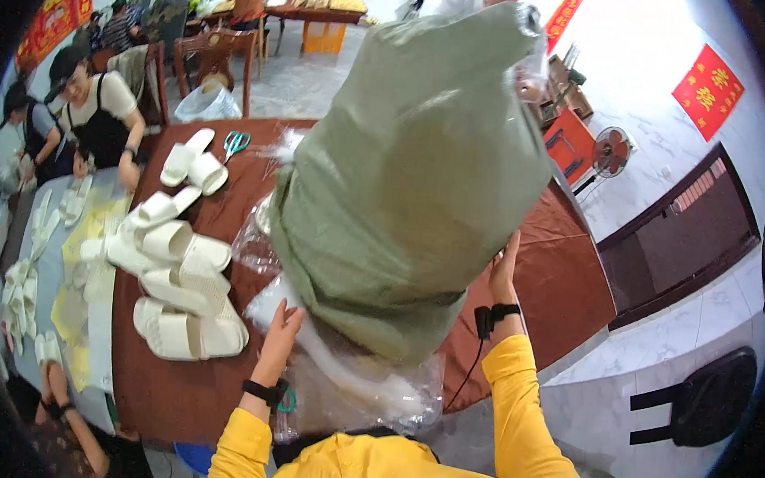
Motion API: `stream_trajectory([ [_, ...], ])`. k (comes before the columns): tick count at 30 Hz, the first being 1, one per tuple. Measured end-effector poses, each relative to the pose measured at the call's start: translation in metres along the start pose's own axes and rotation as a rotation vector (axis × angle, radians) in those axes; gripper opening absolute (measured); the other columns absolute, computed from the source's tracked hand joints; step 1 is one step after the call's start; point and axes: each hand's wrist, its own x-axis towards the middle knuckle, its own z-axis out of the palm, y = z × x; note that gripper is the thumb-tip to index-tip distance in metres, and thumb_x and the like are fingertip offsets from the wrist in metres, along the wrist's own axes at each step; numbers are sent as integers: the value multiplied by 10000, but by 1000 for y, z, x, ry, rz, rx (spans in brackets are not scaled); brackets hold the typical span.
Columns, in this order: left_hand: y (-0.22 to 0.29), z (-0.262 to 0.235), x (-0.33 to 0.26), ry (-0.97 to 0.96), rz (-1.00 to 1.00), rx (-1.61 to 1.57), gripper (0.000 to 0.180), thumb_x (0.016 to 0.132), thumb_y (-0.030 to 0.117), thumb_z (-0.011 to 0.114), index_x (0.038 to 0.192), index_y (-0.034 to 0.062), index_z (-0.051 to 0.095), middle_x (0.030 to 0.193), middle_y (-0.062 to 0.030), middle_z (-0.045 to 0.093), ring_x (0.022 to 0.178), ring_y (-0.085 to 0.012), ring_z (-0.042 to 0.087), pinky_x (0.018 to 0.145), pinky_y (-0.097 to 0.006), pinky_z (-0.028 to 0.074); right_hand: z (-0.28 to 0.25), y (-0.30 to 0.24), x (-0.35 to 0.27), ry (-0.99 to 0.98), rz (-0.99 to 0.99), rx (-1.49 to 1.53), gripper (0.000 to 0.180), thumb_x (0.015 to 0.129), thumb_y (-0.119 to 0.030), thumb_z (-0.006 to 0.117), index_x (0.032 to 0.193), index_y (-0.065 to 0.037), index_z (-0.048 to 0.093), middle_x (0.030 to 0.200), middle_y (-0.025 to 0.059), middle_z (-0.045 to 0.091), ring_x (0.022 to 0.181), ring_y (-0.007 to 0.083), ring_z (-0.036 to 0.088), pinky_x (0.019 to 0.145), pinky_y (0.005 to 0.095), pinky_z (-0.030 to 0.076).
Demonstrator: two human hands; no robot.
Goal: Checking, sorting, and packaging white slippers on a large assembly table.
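Observation:
A big grey-green woven sack (421, 163) stands tilted on the brown table (570, 283), rising well above it. Clear plastic bags (366, 394) spill out from under its lower end. My left hand (281, 333) lies flat against the sack's lower left side, fingers spread, touching the plastic. My right hand (504, 271) presses the sack's right side, fingers straight and apart. Neither hand is closed around anything. Both arms wear yellow sleeves and black wrist straps.
White slippers (181, 280) lie piled on the table's left part, with more slippers (194, 162) and green-handled scissors (235, 143) farther back. People (95, 111) sit at a table on the left. A black stool (703, 399) and a red fan (612, 151) stand on the right.

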Motion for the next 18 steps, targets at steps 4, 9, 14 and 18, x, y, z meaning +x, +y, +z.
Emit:
stream_trajectory([
  [4,21,54,28,-104,-139,-111,911,916,316,680,1551,48,84,1479,-186,369,1281,-266,457,984,-331,407,-46,-25,101,-127,-108,235,713,999,-585,390,1485,-63,373,1459,46,452,1305,222,438,1072,334,343],
  [9,6,56,47,33,-171,-212,706,905,194,663,1470,19,277,1305,-132,549,1049,-234,588,876,-357,467,-57,-51,116,-143,-123,-471,529,986,-489,513,1177,-13,647,1092,49,638,1016,161,543,870,310,425],
  [14,7,23,38,12,-116,-309,295,865,74,578,1143,-23,561,1099,-123,634,979,-224,619,848,-357,496,-8,-126,110,-200,-326,-55,592,979,-492,509,1305,-2,567,1329,108,541,1275,198,444,1035,312,356],
  [18,20,37,1,10,-174,-322,236,868,70,563,1094,1,567,994,-82,626,908,-217,616,822,-368,508,-15,-166,174,-140,-749,-932,450,970,-393,571,1205,-13,630,1148,158,628,1094,217,571,959,370,423],
])
